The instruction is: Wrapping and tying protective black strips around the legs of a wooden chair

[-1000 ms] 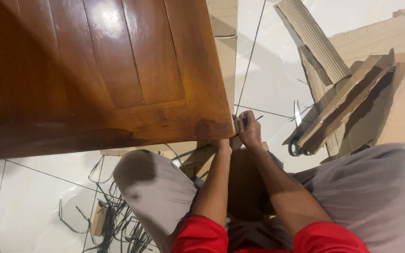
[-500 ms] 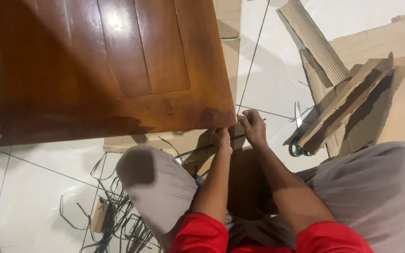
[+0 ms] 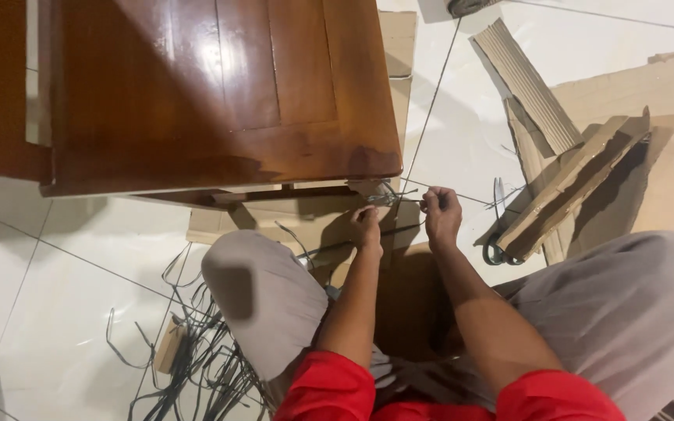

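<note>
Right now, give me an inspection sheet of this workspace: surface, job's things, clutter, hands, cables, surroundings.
Surface: white tiled floor, glossy.
Job's things: brown wooden panel, raised at its near corner; thin dark strap stretched between both hands at that corner.
Clutter: cardboard pieces at right, flat cardboard under the panel.
Hands: left hand pinches the strap by the corner; right hand grips its other end.
Cables: loose tangle of dark straps on the floor, lower left.
Surroundings: scissors beside the cardboard; the person's grey-trousered knees.
</note>
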